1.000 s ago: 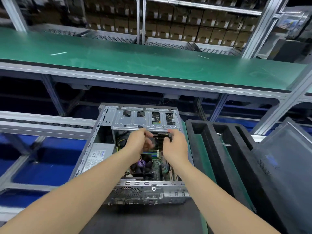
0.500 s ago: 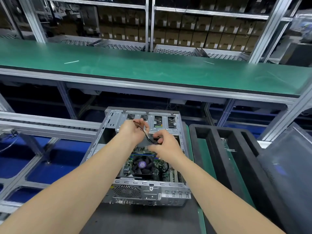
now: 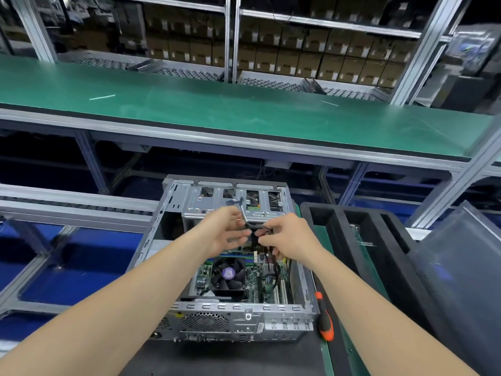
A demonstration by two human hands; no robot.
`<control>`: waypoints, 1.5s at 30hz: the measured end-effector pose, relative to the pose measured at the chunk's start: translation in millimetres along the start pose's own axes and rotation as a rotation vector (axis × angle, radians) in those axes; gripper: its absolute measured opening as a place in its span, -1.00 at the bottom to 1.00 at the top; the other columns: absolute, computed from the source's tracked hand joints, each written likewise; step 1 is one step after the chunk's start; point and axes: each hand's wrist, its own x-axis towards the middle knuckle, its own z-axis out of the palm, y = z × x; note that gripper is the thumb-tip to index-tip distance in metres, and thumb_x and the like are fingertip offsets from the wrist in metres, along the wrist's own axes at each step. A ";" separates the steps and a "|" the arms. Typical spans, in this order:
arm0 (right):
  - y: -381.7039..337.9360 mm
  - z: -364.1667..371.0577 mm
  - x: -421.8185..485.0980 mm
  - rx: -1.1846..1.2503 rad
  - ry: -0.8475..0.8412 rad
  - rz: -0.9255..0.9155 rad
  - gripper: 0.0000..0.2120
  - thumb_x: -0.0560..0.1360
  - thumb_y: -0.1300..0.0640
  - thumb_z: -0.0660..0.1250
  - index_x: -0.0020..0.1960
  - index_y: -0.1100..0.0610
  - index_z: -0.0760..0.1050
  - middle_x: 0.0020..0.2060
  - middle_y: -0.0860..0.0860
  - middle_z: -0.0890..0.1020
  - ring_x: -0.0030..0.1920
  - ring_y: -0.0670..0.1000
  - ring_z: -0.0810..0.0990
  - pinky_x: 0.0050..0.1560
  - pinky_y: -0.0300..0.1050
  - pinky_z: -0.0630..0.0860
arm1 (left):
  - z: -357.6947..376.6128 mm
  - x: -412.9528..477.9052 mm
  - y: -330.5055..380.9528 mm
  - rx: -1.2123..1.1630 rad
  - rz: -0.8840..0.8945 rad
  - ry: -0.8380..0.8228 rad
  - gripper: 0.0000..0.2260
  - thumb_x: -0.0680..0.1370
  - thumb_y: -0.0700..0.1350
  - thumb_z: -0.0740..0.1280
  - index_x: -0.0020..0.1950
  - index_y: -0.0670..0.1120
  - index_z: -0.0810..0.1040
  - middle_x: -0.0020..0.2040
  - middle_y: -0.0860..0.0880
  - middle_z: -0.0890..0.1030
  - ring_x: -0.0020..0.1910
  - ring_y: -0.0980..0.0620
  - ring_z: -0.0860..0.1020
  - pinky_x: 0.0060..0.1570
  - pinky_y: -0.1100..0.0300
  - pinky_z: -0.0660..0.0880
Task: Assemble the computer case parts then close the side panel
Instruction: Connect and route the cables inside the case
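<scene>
Since a moment ago my left hand has dropped level with my right hand; both pinch the black cable above the open computer case, lower centre of the frame.

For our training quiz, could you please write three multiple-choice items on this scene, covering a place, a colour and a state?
1. Where does the orange-and-black screwdriver lie? A right of the open silver metal computer case; B inside the case; C on a shelf.
2. The round sticker on the black cooler fan is: A red; B yellow; C purple.
3. The right hand is: A lying flat; B pinching black cables; C holding the screwdriver.
1 A, beside the case's right wall; 2 C, the hub shows purple; 3 B, its fingers curl round them.
</scene>
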 end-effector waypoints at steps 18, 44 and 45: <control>-2.3 52.4 17.2 -0.147 -0.061 -0.015 -0.63 0.58 0.14 0.45 0.38 0.06 0.60 0.14 0.01 0.72 0.08 -0.03 0.67 0.23 -0.06 0.60 | -14.7 3.2 -65.4 -0.009 -0.078 0.040 -0.70 0.63 -0.11 0.09 -0.30 -0.06 0.35 -0.53 0.01 0.21 -0.59 0.00 0.25 -0.59 0.22 0.23; 29.6 115.4 61.0 -0.661 -0.034 0.021 -0.68 0.59 0.36 0.36 0.33 0.26 0.44 0.21 0.21 0.54 0.22 0.20 0.57 0.07 -0.06 0.48 | -39.7 51.5 -49.0 0.192 -0.004 0.176 -0.73 0.66 -0.31 0.13 0.31 -0.26 0.49 -0.11 -0.17 0.58 -0.42 -0.04 0.38 -0.29 0.16 0.37; 35.2 114.2 63.7 -0.673 -0.049 0.011 -0.66 0.60 0.35 0.36 0.34 0.26 0.43 0.21 0.21 0.55 0.24 0.18 0.57 0.12 -0.06 0.50 | -40.2 53.2 -49.5 0.196 0.005 0.162 -0.77 0.65 -0.32 0.15 0.24 -0.23 0.52 -0.14 -0.13 0.57 -0.41 -0.02 0.40 -0.33 0.19 0.40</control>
